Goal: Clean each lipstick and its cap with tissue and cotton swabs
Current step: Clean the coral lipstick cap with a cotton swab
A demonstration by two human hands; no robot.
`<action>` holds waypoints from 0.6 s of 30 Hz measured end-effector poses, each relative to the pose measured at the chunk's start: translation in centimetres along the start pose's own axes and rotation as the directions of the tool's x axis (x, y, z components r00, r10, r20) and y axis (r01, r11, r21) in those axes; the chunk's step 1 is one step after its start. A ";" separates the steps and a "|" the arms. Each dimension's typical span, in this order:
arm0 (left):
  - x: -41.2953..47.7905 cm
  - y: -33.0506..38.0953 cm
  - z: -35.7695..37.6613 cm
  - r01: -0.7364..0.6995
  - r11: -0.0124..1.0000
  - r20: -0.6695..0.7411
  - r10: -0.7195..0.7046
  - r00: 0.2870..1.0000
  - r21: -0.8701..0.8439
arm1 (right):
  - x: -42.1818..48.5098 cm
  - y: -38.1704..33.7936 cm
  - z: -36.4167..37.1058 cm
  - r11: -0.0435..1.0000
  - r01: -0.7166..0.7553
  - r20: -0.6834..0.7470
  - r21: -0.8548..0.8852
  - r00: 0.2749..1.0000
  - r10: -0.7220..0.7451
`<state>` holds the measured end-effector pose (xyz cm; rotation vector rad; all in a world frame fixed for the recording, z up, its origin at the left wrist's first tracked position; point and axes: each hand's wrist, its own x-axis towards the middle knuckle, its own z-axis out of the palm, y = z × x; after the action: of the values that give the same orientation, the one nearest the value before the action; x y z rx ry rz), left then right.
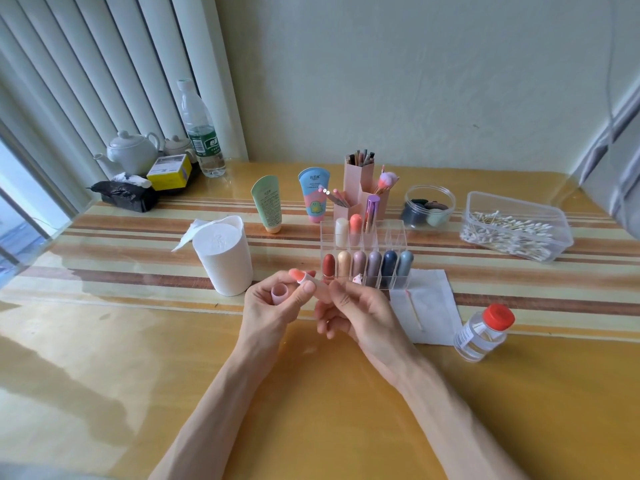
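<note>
My left hand (265, 308) grips a pale pink cap (279, 294), its open end facing up, and its thumb rests against the lipstick. My right hand (358, 308) pinches the pale pink tube of that open lipstick, whose coral tip (297, 274) points up and left. Both hands hover just in front of a clear organizer (394, 284) with several capped lipsticks. A white tissue roll (225, 258) stands to the left. On the right a flat tissue sheet (433, 296) carries a used cotton swab (415, 311).
A clear box of cotton swabs (512, 230) sits at the back right, and a clear bottle with a red lid (485, 336) at the near right. Behind the organizer stand pink brush holders (360, 188), two tubes, and a jar (429, 207). A teapot, water bottle and black bag are far left.
</note>
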<state>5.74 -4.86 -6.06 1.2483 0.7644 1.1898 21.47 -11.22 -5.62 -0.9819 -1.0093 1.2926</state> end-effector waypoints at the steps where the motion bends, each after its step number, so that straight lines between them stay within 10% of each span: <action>1: 0.1 -0.1 -0.1 0.003 1.000 -0.008 -0.003 1.000 0.013 | 0.0 0.0 0.0 1.000 0.002 -0.017 0.010 1.000 -0.001; 18: -1.1 2.0 1.5 -0.040 0.999 0.101 0.042 0.994 -0.025 | 0.1 -0.2 -0.1 0.999 0.037 -0.068 0.003 0.997 -0.037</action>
<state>6.34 -6.57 -3.95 1.3010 0.6518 1.1562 21.65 -11.11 -5.50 -0.9935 -0.9675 1.2226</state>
